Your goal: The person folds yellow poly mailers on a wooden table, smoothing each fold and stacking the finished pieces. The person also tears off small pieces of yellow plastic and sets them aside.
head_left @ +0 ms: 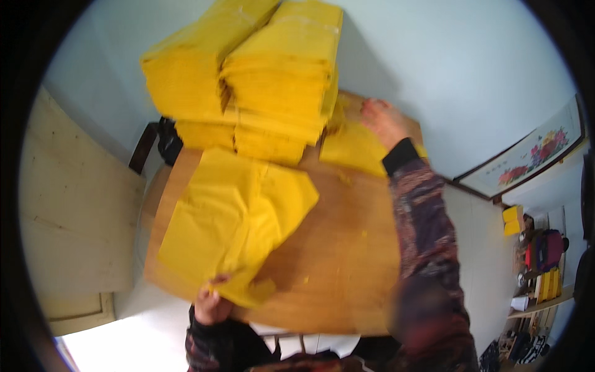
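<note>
The left hand is at the near left edge of a brown table. Its fingers pinch the near end of a big yellow sheet. The sheet lies on the left side of the table, with folds and bumps in it, and its far end is close to the tall yellow piles. These piles stand side by side at the far side of the table, with more yellow layers under them.

The right hand is at the far right of the table, over a flat yellow piece. It is blurry, so I cannot tell if its fingers grip anything.

A black bag is at the far left, beside the piles. I cannot see what is in it. Well off to the right, a small white tub sits on a shelf, close to some yellow things. The tub is too small to tell what it holds. A flower picture leans by the right wall.
</note>
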Motion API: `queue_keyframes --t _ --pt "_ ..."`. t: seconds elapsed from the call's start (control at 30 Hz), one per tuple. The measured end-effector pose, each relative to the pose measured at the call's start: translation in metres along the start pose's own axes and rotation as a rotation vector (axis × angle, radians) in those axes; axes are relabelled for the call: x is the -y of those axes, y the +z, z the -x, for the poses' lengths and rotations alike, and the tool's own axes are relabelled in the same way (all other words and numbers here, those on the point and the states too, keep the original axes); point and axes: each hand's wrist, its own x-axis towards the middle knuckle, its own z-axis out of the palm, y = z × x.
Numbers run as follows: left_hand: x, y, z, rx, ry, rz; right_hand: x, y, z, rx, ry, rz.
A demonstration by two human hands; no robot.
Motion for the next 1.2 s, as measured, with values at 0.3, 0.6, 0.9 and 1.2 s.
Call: queue_keyframes --t 0.3,0.6,0.9,1.2 --pt "-0.001 0.031 -0.005 0.119 0.008 -0.577 -0.014 -0.159 0.284 -0.065 0.104 -0.072" --pt "0.038 0.065 -0.007 -0.027 0.098 -0.707 -0.085 -0.132 0.421 -0.021 0.04 0.159" --pt "0.045 0.06 -0.01 -0.059 -0.078 -0.503 -0.104 -0.026 0.4 0.213 -0.189 0.52" --pt "0.044 0.057 -0.006 0.006 -0.073 -0.619 -0.102 0.079 0.36 0.349 -0.096 0.449"
